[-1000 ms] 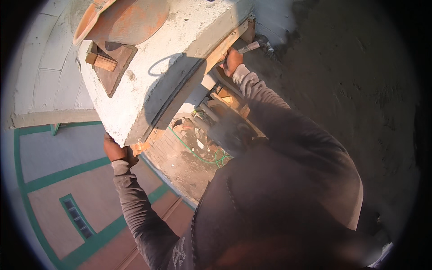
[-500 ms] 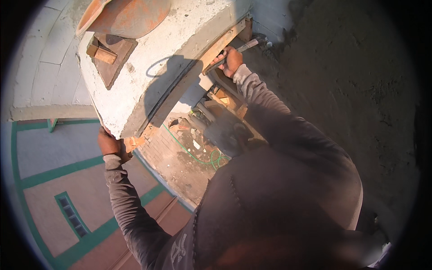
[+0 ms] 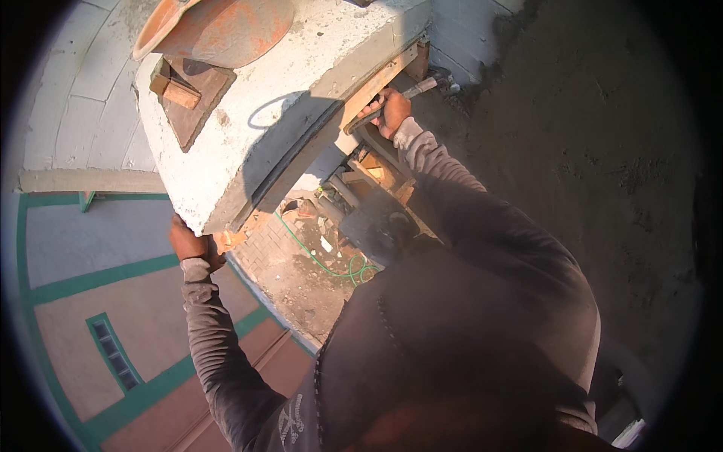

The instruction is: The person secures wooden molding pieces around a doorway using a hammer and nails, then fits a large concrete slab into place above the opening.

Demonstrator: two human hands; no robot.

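Observation:
My right hand (image 3: pixel 393 113) is closed around a bar-like tool (image 3: pixel 419 88) beside a wooden board (image 3: pixel 380 84) along the concrete slab's edge. The tool's dark, curved end points toward the board; its paler end sticks out past my knuckles. At the near left corner of the white concrete slab (image 3: pixel 203 177), my left hand (image 3: pixel 188 239) grips the edge, with its fingers partly hidden beneath. The slab is thick and rough, and shadow covers part of its top.
On the slab lie an orange-stained bucket (image 3: pixel 226 30) and a plasterer's float (image 3: pixel 197 113) with a wooden grip. Below are a green hose (image 3: pixel 320 264), rubble and timber pieces (image 3: pixel 376 177). A dark rendered wall (image 3: pixel 587 181) rises at right; a green-trimmed building (image 3: pixel 83 301) stands at left.
The whole view has shifted slightly. My left hand stays at the slab's corner, and my right hand still holds the tool beside the board.

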